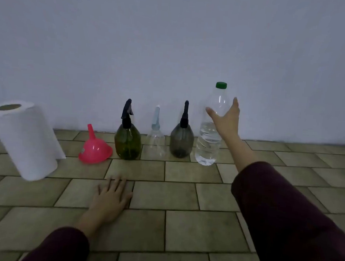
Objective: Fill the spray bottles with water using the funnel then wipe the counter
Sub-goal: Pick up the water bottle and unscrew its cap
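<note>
We see our right hand (227, 117) extended forward with the arm nearly straight, dark sleeve (279, 213) pushed back to mid-forearm. Its fingers are spread and straight, thumb out to the left, open around the upper body of the water bottle (209, 140); we cannot tell whether the palm touches the plastic. The bottle stands upright on the tiled surface (181, 227), green cap (221, 85) above the fingertips, water filling roughly its lower half, below the thumb.

Our left hand (111, 199) lies flat on the surface, palm down, fingers straight and slightly fanned, holding nothing.

Left of the right fingers, in a row against the wall: grey spray bottle (181, 141) just beside the water bottle, then clear spray bottle (156, 141) with pale blue head, then green spray bottle (128, 141) with black trigger. All are upright with heads on. The pink funnel (94, 147) rests mouth-down, spout up, beyond the left fingertips, close beside the green bottle. The paper towel roll (23, 137) stands far left, one sheet trailing behind.
</note>
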